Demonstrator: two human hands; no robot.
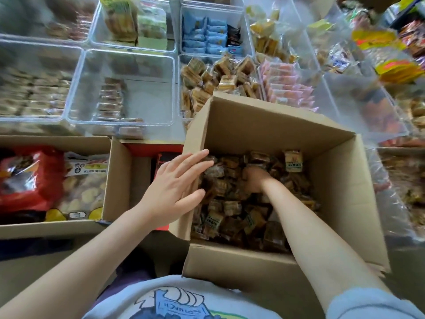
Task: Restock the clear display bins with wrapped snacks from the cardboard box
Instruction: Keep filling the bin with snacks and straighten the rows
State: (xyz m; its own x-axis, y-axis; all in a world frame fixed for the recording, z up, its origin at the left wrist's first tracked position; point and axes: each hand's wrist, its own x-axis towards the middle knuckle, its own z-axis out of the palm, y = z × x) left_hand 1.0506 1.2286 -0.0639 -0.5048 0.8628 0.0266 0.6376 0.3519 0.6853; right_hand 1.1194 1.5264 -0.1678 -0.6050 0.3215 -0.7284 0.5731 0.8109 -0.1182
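Cardboard box (271, 125) open at centre right, flaps up, its floor covered by a loose heap of wrapped snacks (232, 210), brown and tan squares in clear film, some with pale labels. Right hand (254, 179) down inside the box, buried among the packets at the heap's middle; fingers hidden, so cannot tell whether it has closed on anything. Left hand (174, 187) spread flat and open, fingers apart, palm against the box's left wall at the rim, holding nothing. Just beyond the box's far edge, a clear display bin (184, 65) piled with matching tan squares (same labels as those in the box). To its left a nearly bare clear bin (79, 72) with one short row of packets standing on edge. Further bins hold blue packets (207, 35), pink packets (287, 88) and yellow ones at upper right, blurred. Left of the main box, a second carton (115, 176) carries a red bag (30, 178) and a pale bag of round biscuits (85, 187).
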